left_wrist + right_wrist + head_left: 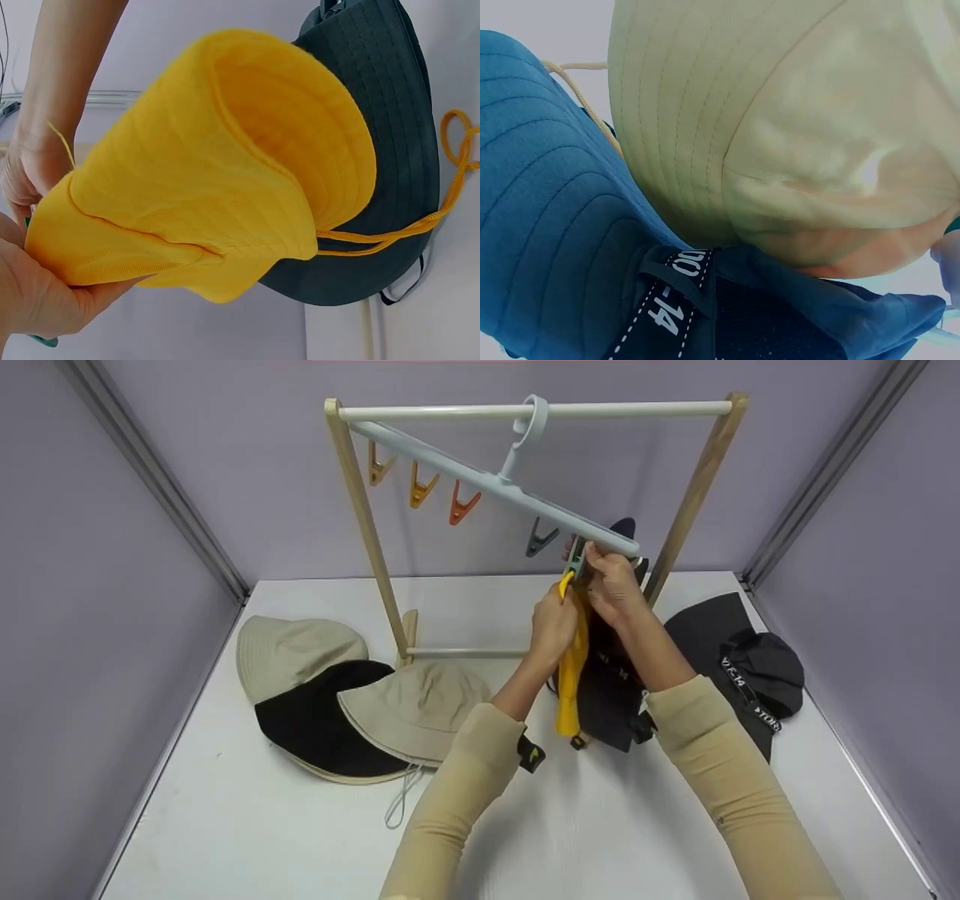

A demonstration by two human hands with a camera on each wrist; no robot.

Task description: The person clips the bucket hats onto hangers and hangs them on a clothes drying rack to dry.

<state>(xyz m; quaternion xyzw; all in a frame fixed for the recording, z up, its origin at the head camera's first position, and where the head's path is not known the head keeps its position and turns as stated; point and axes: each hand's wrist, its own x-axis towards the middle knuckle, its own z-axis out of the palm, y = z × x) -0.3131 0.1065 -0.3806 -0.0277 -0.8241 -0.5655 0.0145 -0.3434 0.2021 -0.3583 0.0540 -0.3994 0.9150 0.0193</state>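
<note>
My left hand (553, 624) grips the yellow bucket hat (187, 172) by its crown; the brim and an orange cord hang away from the fingers. Thumb and fingers of my right hand (619, 589) pinch a green clip (576, 556) under the low right end of the light blue hanger (499, 486). The hat's top edge is right at the clip, partly hidden by the hands. Behind it hangs a dark hat (562, 202) with a lettered strap, its brim pointing down. In the right wrist view the yellow hat looks pale and overlaps the dark one.
The hanger tilts down rightward from the white rail (435, 412) of a wooden-sided rack. Orange clips (420, 487) and a dark clip (540, 540) hang from it. Beige hats (300, 652) and a black-lined hat (330, 724) lie left; a black cap (757, 667) lies right.
</note>
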